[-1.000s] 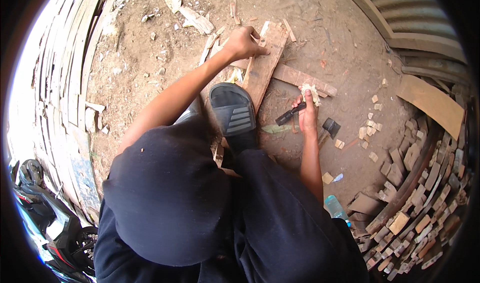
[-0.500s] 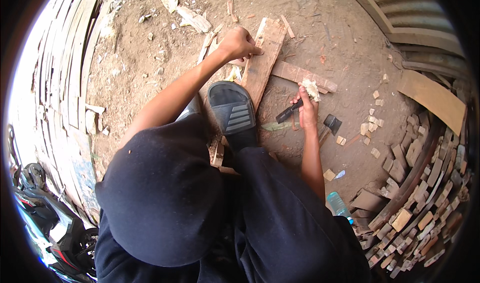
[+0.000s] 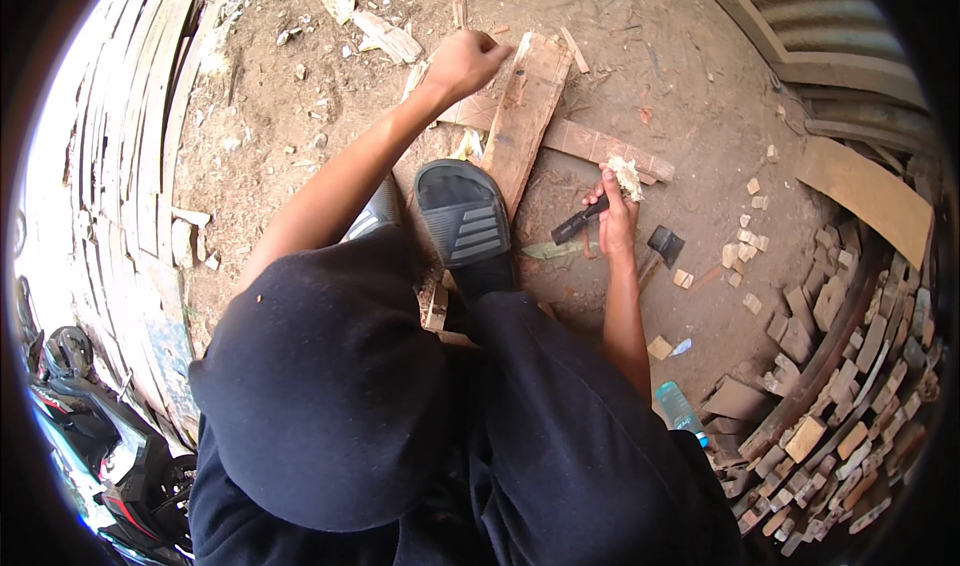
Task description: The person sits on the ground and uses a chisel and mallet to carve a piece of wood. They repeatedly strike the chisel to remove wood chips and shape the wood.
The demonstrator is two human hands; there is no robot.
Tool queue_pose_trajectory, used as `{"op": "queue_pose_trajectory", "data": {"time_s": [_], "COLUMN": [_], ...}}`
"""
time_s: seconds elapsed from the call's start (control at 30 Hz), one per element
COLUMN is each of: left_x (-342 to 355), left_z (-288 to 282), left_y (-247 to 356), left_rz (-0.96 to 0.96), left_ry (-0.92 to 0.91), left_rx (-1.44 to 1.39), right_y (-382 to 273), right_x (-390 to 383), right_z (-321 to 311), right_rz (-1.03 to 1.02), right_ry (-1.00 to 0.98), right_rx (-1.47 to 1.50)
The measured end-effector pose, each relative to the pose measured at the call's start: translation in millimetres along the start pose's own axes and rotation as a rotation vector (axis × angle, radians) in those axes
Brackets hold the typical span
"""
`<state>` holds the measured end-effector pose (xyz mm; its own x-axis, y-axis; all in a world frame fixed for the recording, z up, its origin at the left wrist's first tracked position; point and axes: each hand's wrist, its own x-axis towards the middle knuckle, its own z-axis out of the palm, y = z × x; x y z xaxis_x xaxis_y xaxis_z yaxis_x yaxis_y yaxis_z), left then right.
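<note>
A reddish-brown plank (image 3: 530, 91) lies on the dirt, across another plank (image 3: 605, 149). My left hand (image 3: 468, 64) is raised just left of its far end, apart from it. The fingers are closed, and whatever they may hold is hidden. My right hand (image 3: 617, 224) is shut round a dark tool (image 3: 578, 223) to the right of the planks. A pale, frayed lump (image 3: 626, 178) shows at the top of that hand. My sandalled foot (image 3: 462, 216) is at the plank's near end. Beside my right wrist lies a dark hammer-like head (image 3: 665, 244) on a wooden handle.
Small wood blocks (image 3: 745, 246) are scattered at the right, near a large stack of cut wood (image 3: 850, 406). A blue-green bottle (image 3: 680, 408) lies by my right knee. Corrugated sheeting (image 3: 825, 16) is at the upper right. A motorbike (image 3: 115, 456) stands at the lower left.
My left hand has lifted off the plank and moved left and farther away. The right hand and its tool have hardly moved.
</note>
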<state>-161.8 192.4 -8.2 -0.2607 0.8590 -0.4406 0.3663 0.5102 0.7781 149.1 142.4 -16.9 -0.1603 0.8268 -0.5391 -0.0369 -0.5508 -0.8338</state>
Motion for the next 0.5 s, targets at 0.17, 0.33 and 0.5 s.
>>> {"op": "queue_pose_trajectory", "data": {"time_s": [0.17,0.33,0.5], "left_x": [-15,-11,-11], "left_z": [16,13,15], "left_y": [3,-3,-13], "left_rz": [0.106,0.029,-0.007], "left_ry": [0.003,-0.011,0.062], "left_rx": [0.087,-0.106,-0.217], "right_y": [-1,1,1], "right_x": [1,-1,0], "right_z": [2,0,-1], "right_rz": [0.011,0.006,0.015], "right_ry": [0.0,-0.006,0.004], "right_rx": [-0.013,-0.028,0.003]}}
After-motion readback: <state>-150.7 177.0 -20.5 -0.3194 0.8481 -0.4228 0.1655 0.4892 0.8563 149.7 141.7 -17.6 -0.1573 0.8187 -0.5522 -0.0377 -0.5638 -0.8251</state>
